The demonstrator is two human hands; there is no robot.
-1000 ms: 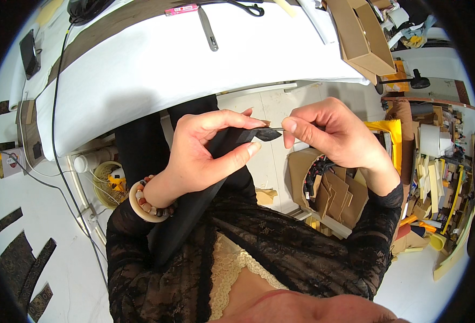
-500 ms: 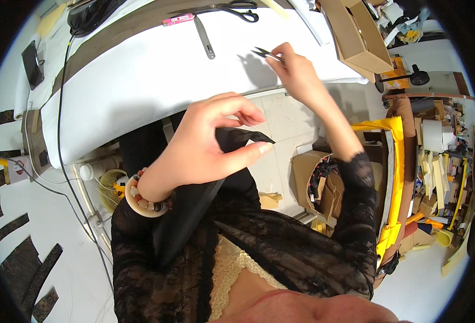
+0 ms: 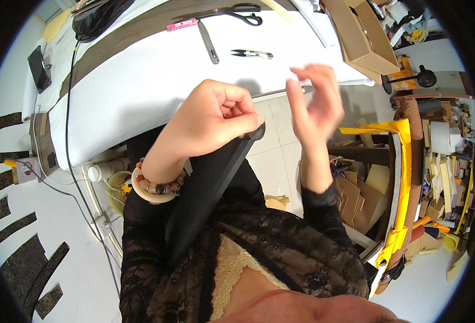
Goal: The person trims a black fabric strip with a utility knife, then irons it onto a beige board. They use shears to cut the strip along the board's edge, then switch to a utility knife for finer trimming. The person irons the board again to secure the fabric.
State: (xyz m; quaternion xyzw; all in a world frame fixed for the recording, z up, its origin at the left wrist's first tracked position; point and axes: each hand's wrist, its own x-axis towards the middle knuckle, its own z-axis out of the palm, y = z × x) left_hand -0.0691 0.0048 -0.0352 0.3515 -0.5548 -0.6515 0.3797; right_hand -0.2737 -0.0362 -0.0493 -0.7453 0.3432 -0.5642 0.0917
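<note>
My left hand (image 3: 208, 118) is closed, thumb and fingers pinching the end of a piece of black cloth (image 3: 208, 194). The cloth slants down from the pinch toward my lap, a long folded edge or seam along its side. To the right, my right hand (image 3: 318, 105) is lifted with its fingers apart and holds nothing; motion smears it a little. Black-and-silver thread snips (image 3: 252, 54) lie on the white-covered table (image 3: 140, 86), beyond both hands. Farther back are a grey craft knife (image 3: 209, 44), a small pink packet (image 3: 181, 25) and black-handled scissors (image 3: 245, 18).
An open cardboard box (image 3: 369, 56) stands at the table's far right. A black cable (image 3: 68, 124) runs down the left side, near a phone (image 3: 39, 69). Dark patterned fabric pieces (image 3: 25, 264) lie at the lower left. Yellow material (image 3: 402, 177) drapes a frame at my right.
The thread snips have left my right hand and now lie on the table. That hand has drawn back toward me. My left thumb and fingers have closed on the black cloth.
</note>
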